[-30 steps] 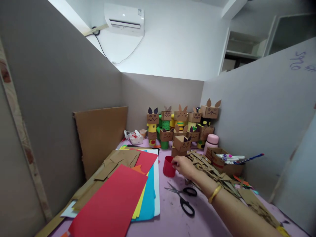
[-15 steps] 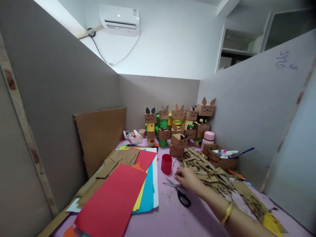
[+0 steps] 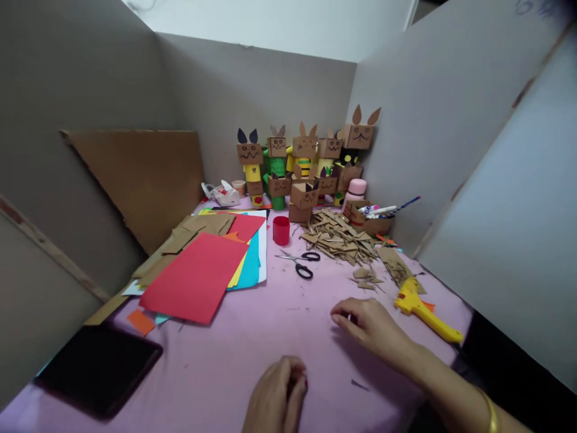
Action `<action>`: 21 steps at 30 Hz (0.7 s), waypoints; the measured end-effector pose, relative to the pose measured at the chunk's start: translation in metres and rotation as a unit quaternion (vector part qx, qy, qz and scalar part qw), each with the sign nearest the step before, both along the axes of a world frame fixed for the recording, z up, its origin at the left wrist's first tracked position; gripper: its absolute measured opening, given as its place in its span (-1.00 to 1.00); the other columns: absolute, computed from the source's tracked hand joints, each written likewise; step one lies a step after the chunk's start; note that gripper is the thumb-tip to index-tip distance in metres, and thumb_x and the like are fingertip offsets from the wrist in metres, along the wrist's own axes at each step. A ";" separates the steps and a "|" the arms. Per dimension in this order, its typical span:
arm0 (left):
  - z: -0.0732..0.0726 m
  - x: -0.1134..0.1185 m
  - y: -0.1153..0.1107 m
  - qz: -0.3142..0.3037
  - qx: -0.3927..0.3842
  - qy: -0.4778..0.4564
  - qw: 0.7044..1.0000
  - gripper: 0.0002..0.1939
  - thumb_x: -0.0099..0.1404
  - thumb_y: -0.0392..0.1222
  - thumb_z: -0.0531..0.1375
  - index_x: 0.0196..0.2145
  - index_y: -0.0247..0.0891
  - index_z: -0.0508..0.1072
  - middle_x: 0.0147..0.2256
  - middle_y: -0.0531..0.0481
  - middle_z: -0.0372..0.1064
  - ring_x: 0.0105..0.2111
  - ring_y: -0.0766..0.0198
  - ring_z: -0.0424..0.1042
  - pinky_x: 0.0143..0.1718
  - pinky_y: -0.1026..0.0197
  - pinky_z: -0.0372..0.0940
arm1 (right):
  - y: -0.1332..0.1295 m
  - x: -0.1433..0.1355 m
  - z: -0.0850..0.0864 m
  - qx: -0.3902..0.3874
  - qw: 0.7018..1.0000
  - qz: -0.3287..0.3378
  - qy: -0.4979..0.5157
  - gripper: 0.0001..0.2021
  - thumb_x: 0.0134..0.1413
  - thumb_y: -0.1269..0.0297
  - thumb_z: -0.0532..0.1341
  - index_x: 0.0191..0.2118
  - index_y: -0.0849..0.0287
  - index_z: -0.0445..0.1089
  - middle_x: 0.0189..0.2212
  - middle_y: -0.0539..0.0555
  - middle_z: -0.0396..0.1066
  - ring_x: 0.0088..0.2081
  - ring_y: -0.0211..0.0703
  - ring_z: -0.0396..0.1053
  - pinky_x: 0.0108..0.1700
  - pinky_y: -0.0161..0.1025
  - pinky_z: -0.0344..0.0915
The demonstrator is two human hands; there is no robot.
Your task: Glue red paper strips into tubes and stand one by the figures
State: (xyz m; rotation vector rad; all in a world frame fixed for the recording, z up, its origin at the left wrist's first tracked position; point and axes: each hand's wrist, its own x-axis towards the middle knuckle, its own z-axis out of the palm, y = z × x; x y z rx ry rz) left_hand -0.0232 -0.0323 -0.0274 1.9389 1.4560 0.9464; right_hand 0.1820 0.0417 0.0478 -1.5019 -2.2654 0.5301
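Note:
Low over the pink tabletop (image 3: 243,355), my left hand (image 3: 276,396) is closed, fingers curled towards the thumb; a tiny dark red spot shows at its fingertips, too small to name. My right hand (image 3: 370,326) is farther forward on the right, thumb and forefinger nearly touching in a loose pinch with nothing visible between them. Black-handled scissors (image 3: 297,260) lie partly open beyond both hands. Behind them stands a small red cylinder (image 3: 281,231). A red sheet (image 3: 196,278) lies at the left over coloured paper. The yellow glue gun (image 3: 430,313) lies right of my right hand.
Cardboard scraps (image 3: 338,236) are heaped at centre right, beside a box of pens (image 3: 372,219). Cardboard animal figures (image 3: 304,147) stand at the back near a pink bottle (image 3: 357,188). A black tablet-like slab (image 3: 99,368) lies front left. Grey partitions (image 3: 265,90) enclose the table.
The view has tilted down. My left hand has come into view. My right hand has moved away from the scissors, back towards the table's near side.

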 end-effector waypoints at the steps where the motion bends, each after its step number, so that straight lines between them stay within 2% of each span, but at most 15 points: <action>1: 0.002 0.000 0.000 0.002 0.008 -0.008 1.000 -0.91 0.29 -0.25 0.03 -0.28 -0.15 0.32 -0.38 0.03 0.41 -0.36 0.25 0.41 -0.28 0.24 0.30 | -0.012 0.004 -0.007 0.003 0.999 -0.014 0.031 -0.78 0.11 0.31 0.06 -0.31 0.14 0.47 -0.40 0.05 0.52 -0.38 -0.18 0.41 -0.33 -0.30 0.22; 4: 0.008 0.001 -0.002 -0.007 0.030 0.016 0.999 -0.87 0.32 -0.25 0.00 -0.23 -0.14 0.33 -0.33 0.01 0.43 -0.29 0.25 0.42 -0.24 0.25 0.31 | -0.044 0.014 -0.029 0.004 0.991 -0.035 0.126 -0.77 0.15 0.27 0.04 -0.32 0.14 0.45 -0.40 0.05 0.49 -0.36 -0.18 0.41 -0.30 -0.30 0.26; 7: 0.011 0.003 -0.005 -0.023 0.051 0.084 0.995 -0.85 0.30 -0.21 0.04 -0.19 -0.19 0.35 -0.28 -0.06 0.42 -0.24 0.18 0.42 -0.21 0.16 0.32 | -0.066 0.020 -0.051 0.005 0.980 -0.048 0.193 -0.76 0.17 0.19 0.04 -0.31 0.12 0.43 -0.41 0.05 0.47 -0.35 -0.17 0.41 -0.29 -0.31 0.28; 10: 0.012 0.007 -0.006 -0.015 0.063 0.166 0.984 -0.87 0.28 -0.21 0.08 -0.38 -0.24 0.39 -0.39 -0.07 0.39 -0.33 0.12 0.40 -0.28 0.08 0.32 | -0.078 0.021 -0.065 0.008 0.962 -0.089 0.259 -0.77 0.15 0.15 0.08 -0.31 0.12 0.43 -0.39 0.06 0.48 -0.33 -0.15 0.42 -0.29 -0.33 0.29; 12: 0.012 0.010 -0.006 -0.002 0.069 0.187 0.980 -0.78 0.30 -0.27 0.04 -0.49 -0.26 0.36 -0.46 -0.05 0.37 -0.39 0.15 0.38 -0.33 0.10 0.30 | -0.080 0.020 -0.070 0.011 0.947 -0.126 0.297 -0.76 0.13 0.12 0.09 -0.33 0.13 0.44 -0.40 0.06 0.48 -0.33 -0.14 0.42 -0.29 -0.33 0.30; 14: 0.012 0.010 -0.007 0.004 0.077 0.175 0.982 -0.77 0.31 -0.29 0.02 -0.50 -0.26 0.33 -0.48 -0.04 0.36 -0.42 0.17 0.37 -0.35 0.13 0.28 | -0.079 0.019 -0.072 0.008 0.936 -0.145 0.321 -0.74 0.11 0.09 0.11 -0.37 0.13 0.45 -0.42 0.06 0.49 -0.34 -0.13 0.42 -0.31 -0.33 0.30; 18: 0.013 0.007 -0.012 0.002 0.093 0.119 0.989 -0.76 0.33 -0.23 0.01 -0.49 -0.25 0.31 -0.49 -0.01 0.35 -0.44 0.23 0.37 -0.39 0.22 0.26 | -0.076 0.020 -0.074 -0.010 0.933 -0.142 0.332 -0.72 0.06 0.05 0.14 -0.37 0.13 0.48 -0.42 0.07 0.51 -0.35 -0.11 0.43 -0.33 -0.33 0.31; 21: 0.018 0.012 -0.019 -0.064 0.111 0.088 0.988 -0.78 0.34 -0.24 0.00 -0.46 -0.24 0.31 -0.48 0.00 0.36 -0.43 0.27 0.36 -0.38 0.27 0.24 | -0.074 0.022 -0.076 -0.026 0.928 -0.146 0.341 -0.69 0.04 0.02 0.14 -0.36 0.14 0.48 -0.45 0.07 0.50 -0.38 -0.11 0.43 -0.34 -0.32 0.31</action>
